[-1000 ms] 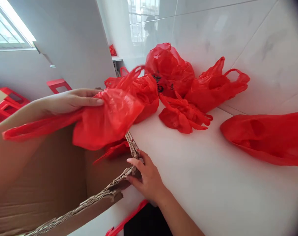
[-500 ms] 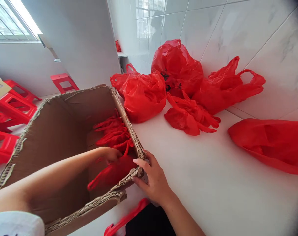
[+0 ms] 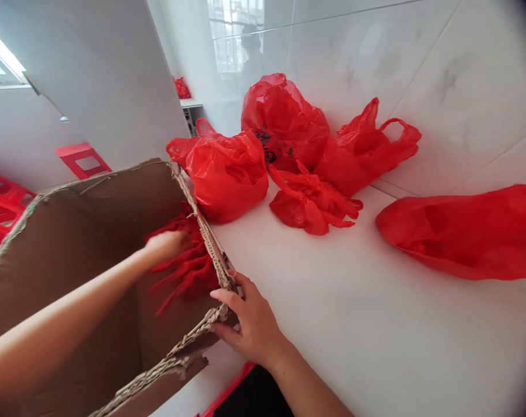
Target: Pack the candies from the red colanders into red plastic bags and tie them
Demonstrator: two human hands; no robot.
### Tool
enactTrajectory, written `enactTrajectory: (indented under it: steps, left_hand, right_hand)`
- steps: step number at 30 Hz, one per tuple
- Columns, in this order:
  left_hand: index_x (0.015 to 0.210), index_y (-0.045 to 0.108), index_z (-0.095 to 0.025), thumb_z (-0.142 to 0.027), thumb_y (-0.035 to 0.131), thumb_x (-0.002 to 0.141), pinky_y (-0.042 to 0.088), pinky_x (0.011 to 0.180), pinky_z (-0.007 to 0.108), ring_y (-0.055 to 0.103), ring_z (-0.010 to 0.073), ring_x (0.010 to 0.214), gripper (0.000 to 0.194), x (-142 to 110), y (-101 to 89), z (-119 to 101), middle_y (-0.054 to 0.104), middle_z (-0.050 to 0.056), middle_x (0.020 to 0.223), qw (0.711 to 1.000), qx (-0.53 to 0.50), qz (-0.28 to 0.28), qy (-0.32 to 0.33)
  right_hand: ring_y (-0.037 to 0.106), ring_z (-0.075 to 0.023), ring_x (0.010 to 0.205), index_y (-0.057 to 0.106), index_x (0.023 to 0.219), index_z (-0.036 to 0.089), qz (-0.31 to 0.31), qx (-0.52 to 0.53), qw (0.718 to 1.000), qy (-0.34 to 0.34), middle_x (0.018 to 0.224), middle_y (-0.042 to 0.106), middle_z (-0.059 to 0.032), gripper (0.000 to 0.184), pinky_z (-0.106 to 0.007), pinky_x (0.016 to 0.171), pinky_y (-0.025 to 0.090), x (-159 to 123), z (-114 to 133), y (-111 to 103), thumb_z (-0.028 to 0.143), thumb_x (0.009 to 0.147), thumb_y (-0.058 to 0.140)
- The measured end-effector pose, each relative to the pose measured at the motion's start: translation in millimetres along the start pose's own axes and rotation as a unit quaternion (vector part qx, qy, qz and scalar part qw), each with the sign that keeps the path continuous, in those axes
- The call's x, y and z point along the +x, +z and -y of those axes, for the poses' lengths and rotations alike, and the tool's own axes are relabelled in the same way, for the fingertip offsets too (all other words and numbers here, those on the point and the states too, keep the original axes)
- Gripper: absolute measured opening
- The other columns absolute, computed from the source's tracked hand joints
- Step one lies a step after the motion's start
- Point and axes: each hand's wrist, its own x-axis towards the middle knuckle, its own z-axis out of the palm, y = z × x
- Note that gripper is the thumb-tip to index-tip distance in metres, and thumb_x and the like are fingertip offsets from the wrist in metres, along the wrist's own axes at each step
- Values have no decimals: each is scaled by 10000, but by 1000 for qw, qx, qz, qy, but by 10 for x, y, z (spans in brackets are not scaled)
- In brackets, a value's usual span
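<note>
A large cardboard box (image 3: 106, 223) with ragged cut edges fills the left side. My right hand (image 3: 249, 318) grips its near right corner, thumb and fingers on either side of the rim. Inside the box, my left hand (image 3: 170, 246) reaches over a row of small red plastic bags (image 3: 191, 278) along the right wall. Motion smears the left fingers, so I cannot make out whether they hold a bag. Just outside that wall sits a full red plastic bag (image 3: 228, 179) with its handles up.
Behind it stand a bulging red bag with black print (image 3: 284, 124) and another handled bag (image 3: 367, 150). A knotted small bag (image 3: 310, 202) lies in front, and a flattened red bag (image 3: 463, 237) at right on the white tabletop (image 3: 354, 336). Red stools (image 3: 84, 161) are at left.
My left hand has moved deeper into the box, away from the near corner, off the nearest bag. My right hand keeps its hold on the corner. The whole view has shifted.
</note>
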Motion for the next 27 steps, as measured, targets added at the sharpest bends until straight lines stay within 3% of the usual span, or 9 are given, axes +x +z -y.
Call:
enactTrajectory:
  steps: [3, 6, 8, 10, 13, 16, 20, 24, 27]
  left_hand:
    - [816, 617, -196, -489, 428, 894, 392, 647, 329, 581, 248, 731, 357, -253, -675, -127, 622, 37, 751, 994, 85, -45, -47]
    - [784, 612, -266, -588, 392, 879, 337, 613, 277, 586, 207, 714, 401, -558, -1076, -588, 649, -18, 779, 986, 146, -63, 54]
    - [834, 608, -280, -572, 404, 886, 340, 615, 272, 599, 194, 721, 361, -629, -1130, -1057, 665, -33, 809, 969, 145, -98, 174]
    - [986, 602, -272, -457, 417, 915, 378, 654, 280, 620, 214, 885, 271, -500, -1063, -1562, 679, -3, 998, 930, 109, -170, 309]
    - [1229, 537, -260, -260, 397, 925, 413, 743, 303, 531, 247, 1164, 334, 5, -892, -2189, 587, 56, 1286, 901, 101, -208, 367]
    - [1227, 570, -214, -173, 500, 851, 415, 863, 368, 521, 285, 1188, 384, 528, -782, -2518, 609, 105, 1270, 896, 103, -199, 383]
    - [1039, 653, -172, -194, 559, 799, 424, 907, 401, 597, 289, 1073, 259, 672, -816, -2505, 687, 112, 1073, 901, 76, -178, 387]
    - [1054, 609, -159, -318, 456, 872, 492, 798, 321, 641, 220, 925, 286, 180, -1048, -2083, 690, 73, 1015, 911, -6, -157, 381]
    - [1049, 600, -159, -477, 487, 843, 525, 751, 312, 645, 200, 848, 395, -306, -1223, -1553, 697, 43, 960, 924, -217, -73, 307]
  right_hand:
    - [453, -244, 1267, 529, 1316, 370, -2, -9, 1000, 7, 1464, 340, -68, 556, -394, 1022, 435, 2, -1, 5, 501, 801, 693]
    - [460, -237, 1257, 532, 1311, 372, -9, -10, 1000, -1, 1461, 345, -60, 559, -381, 1018, 440, 8, -8, 17, 531, 798, 684]
    - [459, -234, 1257, 532, 1308, 373, -15, -13, 1000, -6, 1454, 352, -58, 561, -376, 1014, 444, 9, -12, 23, 530, 793, 689]
    - [459, -239, 1259, 522, 1315, 378, -17, -20, 1000, -5, 1454, 353, -63, 570, -386, 1009, 447, 6, -14, 26, 530, 792, 691]
    - [465, -253, 1253, 503, 1324, 396, -10, -35, 999, 3, 1465, 345, -59, 582, -413, 994, 459, 0, -13, 27, 545, 792, 683]
    - [480, -257, 1233, 495, 1326, 406, -8, -43, 999, 3, 1460, 353, -51, 594, -418, 979, 473, -3, -17, 27, 560, 784, 683]
    - [481, -259, 1228, 486, 1339, 396, -7, -53, 999, -4, 1458, 352, -59, 606, -416, 976, 477, -2, -28, 23, 556, 787, 678]
    - [474, -253, 1241, 506, 1323, 386, -8, -41, 999, -7, 1469, 339, -57, 569, -411, 993, 464, 8, -40, 4, 542, 802, 673]
    - [460, -255, 1261, 520, 1319, 359, -9, -19, 1000, -16, 1452, 351, -76, 557, -409, 1008, 451, 9, -48, -15, 510, 807, 680]
